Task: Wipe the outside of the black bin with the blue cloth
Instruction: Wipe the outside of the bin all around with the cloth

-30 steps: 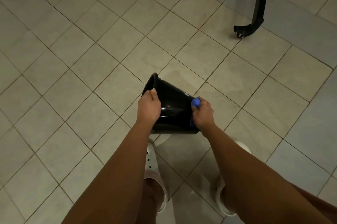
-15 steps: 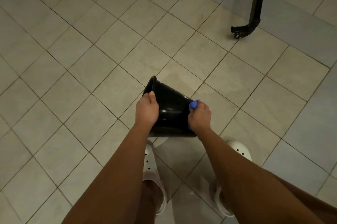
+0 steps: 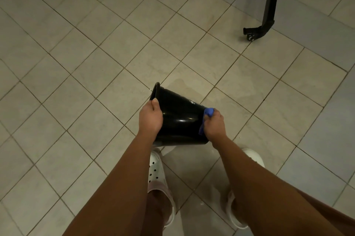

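Standing on a beige tiled floor [image 3: 76,63], a person is looking down at both bare forearms, which are running out of frame at the near edge. A black metal leg [image 3: 269,5] is standing far right, top cut off, with a small caster at its foot that is hard to make out. The black bin [image 3: 180,118] is lying tilted in the middle, just beyond the feet, with its rim pointing far-left and its base toward the person. Its inside is hidden, and it's unclear whether it is touching the floor. White clogs are showing, the left one [image 3: 156,170] partly under the forearm and the right one [image 3: 253,156] mostly covered. The left hand [image 3: 150,118] is gripping the bin's left wall by the rim, thumb on top, fingers hidden behind. The right hand [image 3: 214,124] is curling tight round the bunched blue cloth [image 3: 208,113], pressing it on the bin's right wall. Most of the cloth is buried in the fist.
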Demonstrator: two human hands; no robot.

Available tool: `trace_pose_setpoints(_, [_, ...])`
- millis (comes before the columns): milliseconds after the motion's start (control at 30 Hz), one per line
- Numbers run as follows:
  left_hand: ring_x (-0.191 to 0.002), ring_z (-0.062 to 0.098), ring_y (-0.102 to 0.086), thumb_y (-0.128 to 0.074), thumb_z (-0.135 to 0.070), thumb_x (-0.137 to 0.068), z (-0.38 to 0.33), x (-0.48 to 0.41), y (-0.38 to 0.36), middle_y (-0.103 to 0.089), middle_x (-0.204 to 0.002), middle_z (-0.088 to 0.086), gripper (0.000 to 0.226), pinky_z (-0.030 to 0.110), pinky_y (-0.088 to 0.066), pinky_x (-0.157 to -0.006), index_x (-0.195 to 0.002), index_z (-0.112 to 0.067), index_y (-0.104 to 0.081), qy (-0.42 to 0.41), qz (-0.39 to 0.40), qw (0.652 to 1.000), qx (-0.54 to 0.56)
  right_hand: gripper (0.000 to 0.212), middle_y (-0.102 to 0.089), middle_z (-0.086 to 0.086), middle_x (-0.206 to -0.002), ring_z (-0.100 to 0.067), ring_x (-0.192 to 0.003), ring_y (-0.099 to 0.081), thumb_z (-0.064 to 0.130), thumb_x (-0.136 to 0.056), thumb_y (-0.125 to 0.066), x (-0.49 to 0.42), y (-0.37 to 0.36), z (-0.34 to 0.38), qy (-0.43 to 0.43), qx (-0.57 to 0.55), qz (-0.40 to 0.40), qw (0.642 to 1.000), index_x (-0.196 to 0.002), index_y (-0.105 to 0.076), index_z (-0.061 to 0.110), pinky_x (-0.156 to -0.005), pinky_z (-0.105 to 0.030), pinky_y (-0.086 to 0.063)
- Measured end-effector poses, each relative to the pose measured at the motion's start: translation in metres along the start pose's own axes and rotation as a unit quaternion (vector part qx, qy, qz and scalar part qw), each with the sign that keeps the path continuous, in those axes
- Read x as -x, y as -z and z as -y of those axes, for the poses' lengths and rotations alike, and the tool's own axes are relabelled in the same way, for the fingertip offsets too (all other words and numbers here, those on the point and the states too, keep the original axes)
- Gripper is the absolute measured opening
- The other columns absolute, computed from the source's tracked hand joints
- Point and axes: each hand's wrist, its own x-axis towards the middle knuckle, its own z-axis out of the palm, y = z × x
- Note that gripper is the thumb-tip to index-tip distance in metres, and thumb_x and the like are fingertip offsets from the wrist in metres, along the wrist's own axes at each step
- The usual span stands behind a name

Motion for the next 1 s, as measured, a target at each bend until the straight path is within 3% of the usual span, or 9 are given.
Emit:
trace_pose_setpoints(67, [-0.075,0.018,-0.055,-0.026,-0.036,-0.105,0.001,-0.001,0.000,-0.054,-0.076,0.005,0.042,0.033,-0.046,-0.075,-0.089,-0.010,-0.056,0.011,0.001,1.000,0.005,0.046,-0.045,-0.014,-0.135,-0.031,-0.123,-0.044,0.018,-0.093,-0.044,0.015,-0.007,-0.005,0.007,-0.022,-0.028,0.999,-0.138,-0.036,0.012,-0.107,-0.047,-0.037])
trace_pose_setpoints(167, [-0.076,0.017,-0.053,-0.025,-0.036,-0.105,0.002,-0.003,0.001,-0.051,-0.077,0.003,0.041,0.033,-0.044,-0.075,-0.091,-0.010,-0.054,0.033,0.001,0.999,0.012,0.060,-0.019,-0.014,-0.152,-0.030,-0.139,-0.021,0.009,-0.093,-0.047,0.047,-0.024,-0.012,0.057,0.027,-0.078,0.995,-0.146,-0.019,0.007,-0.117,-0.041,-0.021])
trace_pose_setpoints(267, [-0.079,0.018,-0.053,-0.025,-0.036,-0.105,0.002,-0.004,0.003,-0.051,-0.078,0.003,0.040,0.033,-0.044,-0.076,-0.096,-0.010,-0.054,0.041,0.007,0.999,0.016,0.067,0.003,-0.010,-0.157,-0.030,-0.145,0.005,0.007,-0.094,-0.046,0.065,-0.038,-0.021,0.115,0.071,-0.060,0.989,-0.148,-0.007,0.010,-0.119,-0.042,-0.006])
trace_pose_setpoints(333, [-0.081,0.018,-0.054,-0.024,-0.037,-0.105,0.000,-0.004,0.004,-0.054,-0.082,0.004,0.040,0.033,-0.043,-0.077,-0.100,-0.011,-0.055,0.034,0.017,0.999,0.013,0.070,0.006,-0.006,-0.158,-0.028,-0.144,0.012,0.006,-0.093,-0.047,0.066,-0.041,-0.023,0.141,0.087,-0.049,0.985,-0.149,-0.006,0.015,-0.116,-0.041,-0.003])
trace_pose_setpoints(467, [-0.080,0.016,-0.055,-0.025,-0.037,-0.105,-0.002,-0.001,0.003,-0.055,-0.084,0.004,0.038,0.035,-0.046,-0.080,-0.102,-0.013,-0.055,0.034,0.009,0.998,0.044,0.063,-0.008,-0.004,-0.158,-0.024,-0.145,0.002,0.011,-0.093,-0.049,0.042,-0.026,-0.014,0.207,0.103,-0.023,0.973,-0.148,-0.018,0.016,-0.119,-0.041,-0.006])
trace_pose_setpoints(600, [-0.095,0.022,-0.058,-0.025,-0.036,-0.105,-0.003,0.001,0.001,-0.059,-0.094,0.006,0.040,0.038,-0.047,-0.089,-0.111,-0.012,-0.057,0.001,0.012,0.999,0.043,0.055,-0.017,-0.009,-0.154,-0.030,-0.141,-0.016,0.013,-0.094,-0.048,0.015,-0.003,-0.003,0.099,0.019,-0.020,0.995,-0.144,-0.026,0.013,-0.118,-0.042,-0.016])
trace_pose_setpoints(700, [-0.104,0.023,-0.057,-0.025,-0.034,-0.105,-0.002,0.002,0.002,-0.059,-0.108,0.007,0.039,0.037,-0.046,-0.091,-0.127,-0.016,-0.051,-0.019,0.038,0.998,0.037,0.059,-0.012,-0.009,-0.155,-0.030,-0.141,-0.012,0.013,-0.093,-0.049,0.030,-0.010,0.006,0.051,0.032,-0.042,0.997,-0.145,-0.022,0.012,-0.117,-0.043,-0.018])
trace_pose_setpoints(900, [-0.108,0.024,-0.056,-0.025,-0.035,-0.105,-0.001,0.004,0.004,-0.057,-0.120,0.008,0.040,0.040,-0.048,-0.092,-0.135,-0.021,-0.046,-0.001,0.061,0.996,0.062,0.063,-0.022,-0.005,-0.153,-0.028,-0.142,-0.011,0.016,-0.089,-0.054,0.047,-0.028,0.011,0.205,0.139,-0.055,0.967,-0.145,-0.026,0.017,-0.118,-0.047,-0.017])
trace_pose_setpoints(1000, [-0.111,0.023,-0.055,-0.027,-0.035,-0.104,0.002,0.005,0.006,-0.057,-0.120,0.007,0.039,0.043,-0.046,-0.098,-0.133,-0.022,-0.049,0.001,0.059,0.996,0.072,0.055,-0.026,-0.008,-0.149,-0.031,-0.137,-0.018,0.021,-0.092,-0.050,0.029,-0.016,0.006,0.157,0.109,-0.047,0.980,-0.142,-0.030,0.017,-0.116,-0.047,-0.019])
